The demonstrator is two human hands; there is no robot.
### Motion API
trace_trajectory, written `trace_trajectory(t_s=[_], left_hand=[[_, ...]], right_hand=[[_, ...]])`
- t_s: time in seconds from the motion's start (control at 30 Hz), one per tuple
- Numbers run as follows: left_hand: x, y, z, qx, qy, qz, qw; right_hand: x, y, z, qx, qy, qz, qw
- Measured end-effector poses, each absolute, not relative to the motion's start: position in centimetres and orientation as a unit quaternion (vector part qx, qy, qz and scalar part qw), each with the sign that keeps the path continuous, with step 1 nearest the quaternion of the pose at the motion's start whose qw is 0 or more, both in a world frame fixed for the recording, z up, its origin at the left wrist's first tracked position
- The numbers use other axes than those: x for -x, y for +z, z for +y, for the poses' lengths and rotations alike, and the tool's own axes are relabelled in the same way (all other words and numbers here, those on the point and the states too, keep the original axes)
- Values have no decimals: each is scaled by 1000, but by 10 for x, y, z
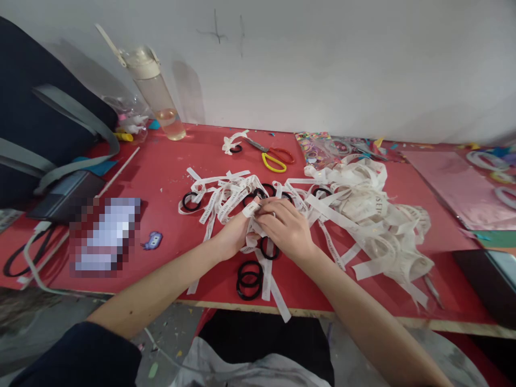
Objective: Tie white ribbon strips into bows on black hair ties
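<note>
My left hand [234, 234] and my right hand [284, 226] meet over the middle of the table, fingers closed on a white printed ribbon [250, 208]. Its tails hang down below my hands. A black hair tie [270, 248] shows just under my right fingers; whether it is joined to the ribbon is hard to see. Nearer the table edge lie a few more black hair ties [249, 280], overlapping. Beyond my hands, loose printed ribbons [231, 196] are strewn with other black ties among them. My fingertips partly hide one another.
A heap of white ribbon [374, 215] spreads to the right. Scissors [278, 159] with red and yellow handles lie at the back, beside a small ribbon piece. A water bottle [155, 94], a pixelated phone-like object [108, 234] and a dark bag [44, 102] are on the left.
</note>
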State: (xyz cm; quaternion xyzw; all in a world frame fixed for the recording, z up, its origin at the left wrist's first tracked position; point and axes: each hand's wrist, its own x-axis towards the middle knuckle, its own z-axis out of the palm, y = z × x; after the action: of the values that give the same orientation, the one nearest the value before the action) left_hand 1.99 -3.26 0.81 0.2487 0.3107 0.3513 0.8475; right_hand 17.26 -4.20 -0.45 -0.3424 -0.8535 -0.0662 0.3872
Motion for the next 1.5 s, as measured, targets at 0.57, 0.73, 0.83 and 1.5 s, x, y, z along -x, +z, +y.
trace_trajectory(t_s=[0.57,0.73,0.83,1.5], left_hand=[[-27,-10,-27,-318,401,338,790],[-30,-8,-28,-291,416,323,799],[-32,-8,-31,-269,401,309,819],[-38,-3,-56,-270,401,360,798]], right_hand=[[-158,-6,-43,409,-116,-827,367],[-160,-8,-42,400,-128,-827,375],[-159,-6,-43,400,-164,-817,382],[-165,-4,-53,348,-211,-803,436]])
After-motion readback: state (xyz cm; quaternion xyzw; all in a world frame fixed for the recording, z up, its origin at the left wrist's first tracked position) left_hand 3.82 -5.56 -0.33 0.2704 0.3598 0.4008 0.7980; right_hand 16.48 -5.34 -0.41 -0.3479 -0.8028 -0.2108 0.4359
